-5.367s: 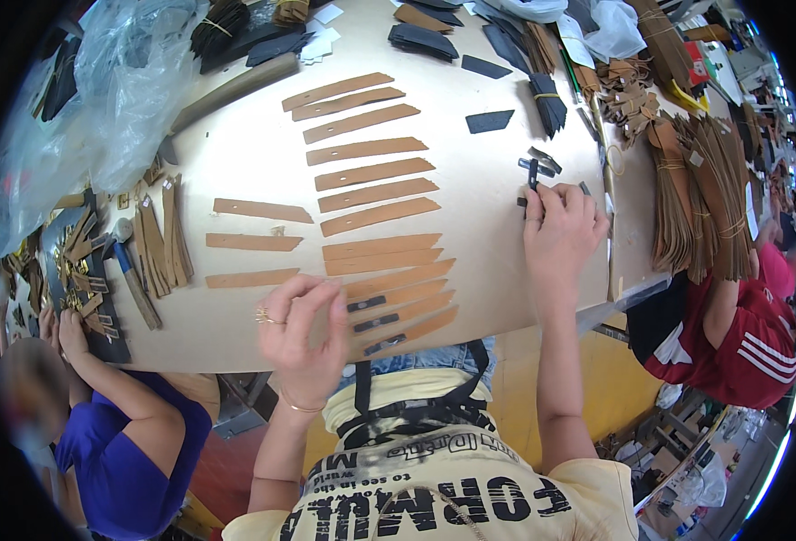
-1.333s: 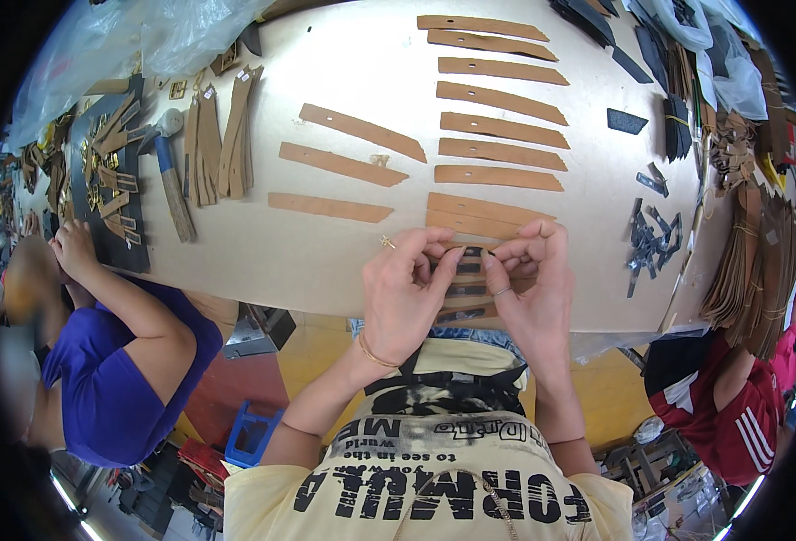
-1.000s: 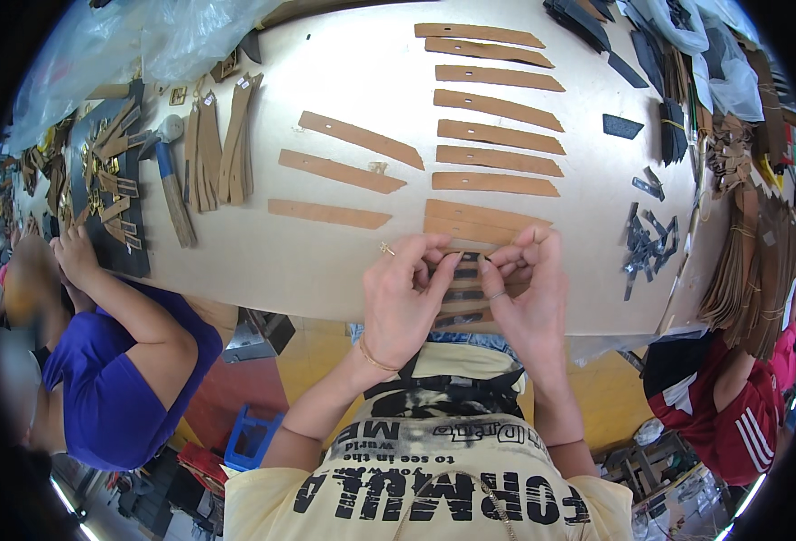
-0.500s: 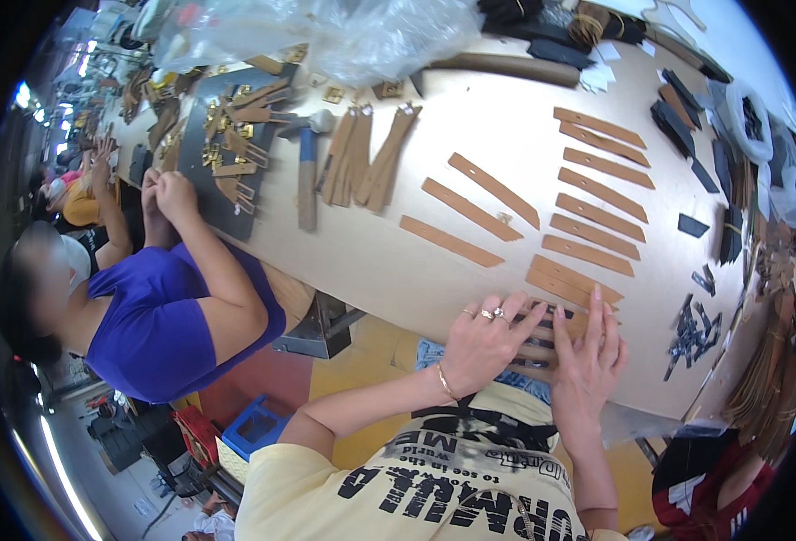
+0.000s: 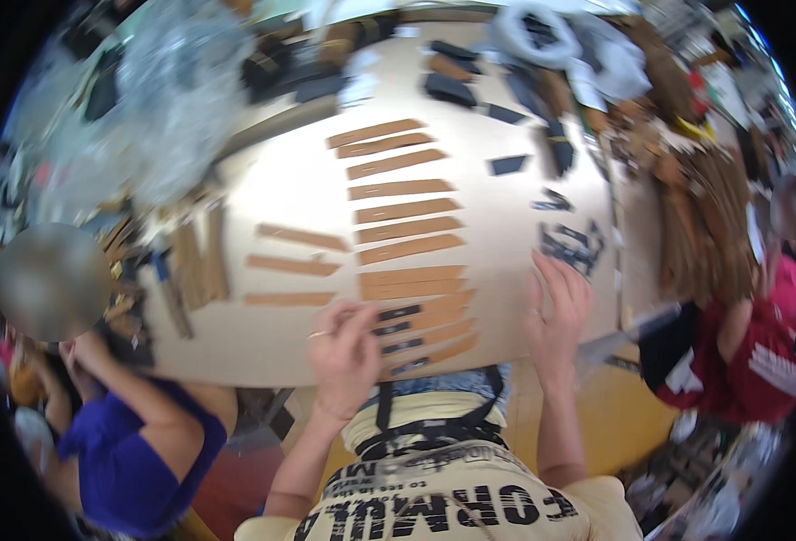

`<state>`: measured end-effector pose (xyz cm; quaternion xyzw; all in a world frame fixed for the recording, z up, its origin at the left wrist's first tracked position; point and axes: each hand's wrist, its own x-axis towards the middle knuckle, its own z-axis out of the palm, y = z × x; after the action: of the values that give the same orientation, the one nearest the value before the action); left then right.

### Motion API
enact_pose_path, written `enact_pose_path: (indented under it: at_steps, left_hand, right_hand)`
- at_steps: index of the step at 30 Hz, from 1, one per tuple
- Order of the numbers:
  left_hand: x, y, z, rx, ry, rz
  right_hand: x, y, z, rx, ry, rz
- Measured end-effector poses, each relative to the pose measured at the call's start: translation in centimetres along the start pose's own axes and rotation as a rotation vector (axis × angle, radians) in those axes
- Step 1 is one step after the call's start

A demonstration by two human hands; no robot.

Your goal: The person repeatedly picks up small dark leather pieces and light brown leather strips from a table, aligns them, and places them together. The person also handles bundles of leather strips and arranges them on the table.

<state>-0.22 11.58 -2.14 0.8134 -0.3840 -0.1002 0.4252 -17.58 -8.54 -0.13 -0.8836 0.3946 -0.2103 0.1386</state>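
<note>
Several tan leather strips with one slanted end lie in a column at the middle of the table. At its near end, a few strips carry small black pieces at their left ends. Beside these ends is my left hand, its fingers bent and blurred; whether it holds anything does not show. My right hand is raised off the strips, fingers stretched out and apart, just short of a loose pile of small black pieces. Nothing shows in it.
Three separate tan strips lie left of the column. A hammer and strip bundles are further left, near a person in purple. Clear plastic bags and black pieces line the far side. Brown strips hang at right.
My hands have come apart from the black-tipped strips. The right has moved right toward the pile of black pieces, the left slightly left. The whole view has turned to the right.
</note>
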Motion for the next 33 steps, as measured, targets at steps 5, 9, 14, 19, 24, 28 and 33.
enact_pose_path:
  at_steps: [5,9,14,19,24,28,33]
  left_hand:
    - [1.5,1.3,0.1,-0.008,0.078,0.094]
    - [2.2,2.1,0.7,0.011,0.035,0.132]
    - [2.2,3.2,1.6,-0.063,-0.019,0.142]
    - [2.4,3.8,2.1,-0.103,-0.064,0.168]
    - [4.8,6.1,4.3,-0.263,-0.221,0.105]
    - [10.3,7.2,10.3,-0.051,-0.412,0.445]
    - [13.6,7.6,14.2,0.080,-0.586,0.530]
  right_hand:
    - [2.2,3.5,-0.1,-0.107,0.089,0.121]
    - [3.4,4.0,0.7,-0.188,0.034,0.066]
    - [3.9,3.7,2.4,-0.444,0.065,-0.048]
    - [4.6,4.4,1.6,-0.322,0.042,-0.018]
    - [4.4,4.9,0.4,-0.027,-0.061,0.011]
    - [3.8,5.1,0.7,-0.128,-0.041,-0.114]
    - [2.9,5.8,0.2,-0.140,-0.074,-0.109]
